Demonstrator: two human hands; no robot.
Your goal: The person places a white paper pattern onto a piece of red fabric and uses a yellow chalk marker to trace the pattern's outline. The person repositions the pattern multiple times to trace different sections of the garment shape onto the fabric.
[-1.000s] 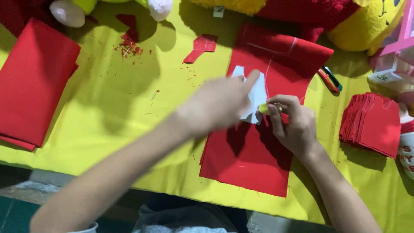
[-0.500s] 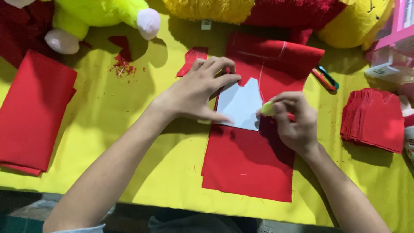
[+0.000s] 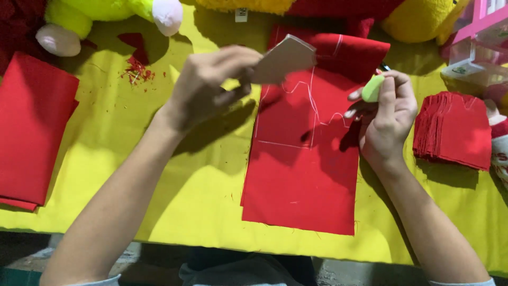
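My left hand (image 3: 211, 79) holds a grey-white card template (image 3: 283, 58) lifted above the table, pinched at its left edge. Below it lies a long strip of red cloth (image 3: 304, 180) on the yellow table cover (image 3: 174, 175), with white chalk outlines of a small garment shape (image 3: 296, 114) drawn on its upper part. My right hand (image 3: 386, 114) hovers at the cloth's right edge and grips a pale green piece of chalk (image 3: 373, 87) between thumb and fingers.
A stack of cut red garment-shaped pieces (image 3: 455, 130) lies at the right. Folded red cloth (image 3: 29, 127) sits at the left edge. Red scraps (image 3: 136, 69) lie near yellow-green plush toys (image 3: 100, 16) at the back. Clear and pink plastic boxes (image 3: 476, 47) stand at the far right.
My left hand has lifted the card template off the red cloth, where it had been pressed flat. The chalk outline now shows on the cloth. My right hand drew back slightly to the right.
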